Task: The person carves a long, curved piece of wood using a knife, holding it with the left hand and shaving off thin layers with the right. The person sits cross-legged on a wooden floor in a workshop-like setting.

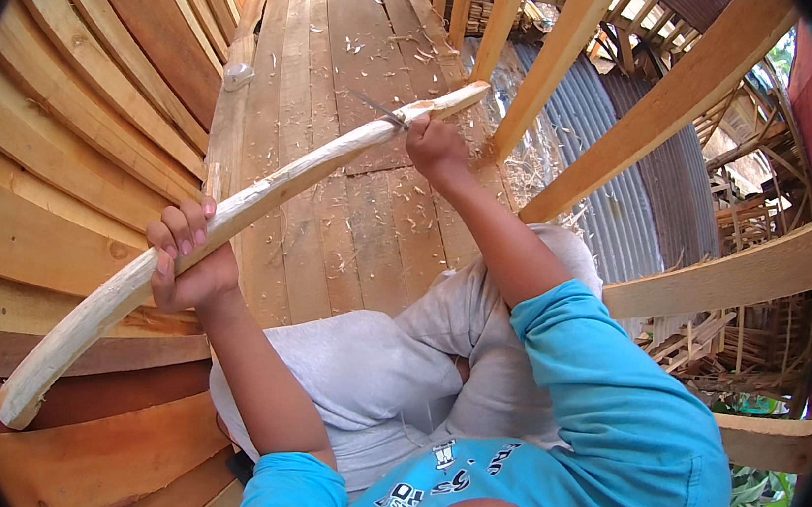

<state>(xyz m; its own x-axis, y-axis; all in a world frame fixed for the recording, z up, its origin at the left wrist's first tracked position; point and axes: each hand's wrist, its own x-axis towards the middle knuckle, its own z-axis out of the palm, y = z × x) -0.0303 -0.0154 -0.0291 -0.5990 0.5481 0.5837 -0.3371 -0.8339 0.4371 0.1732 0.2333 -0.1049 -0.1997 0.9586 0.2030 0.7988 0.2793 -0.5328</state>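
Plank floor beneath a long wooden pole, pale, roughly faceted and blunt at its left end; left hand wrapped around it, right hand closed on a thin-bladed knife near its right end.

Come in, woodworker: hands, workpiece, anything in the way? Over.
Left hand gripping long, pale wooden pole. Right hand closed on thin, grey-bladed knife, blade at pole near right end. Pale wood shavings litter brown plank floor.
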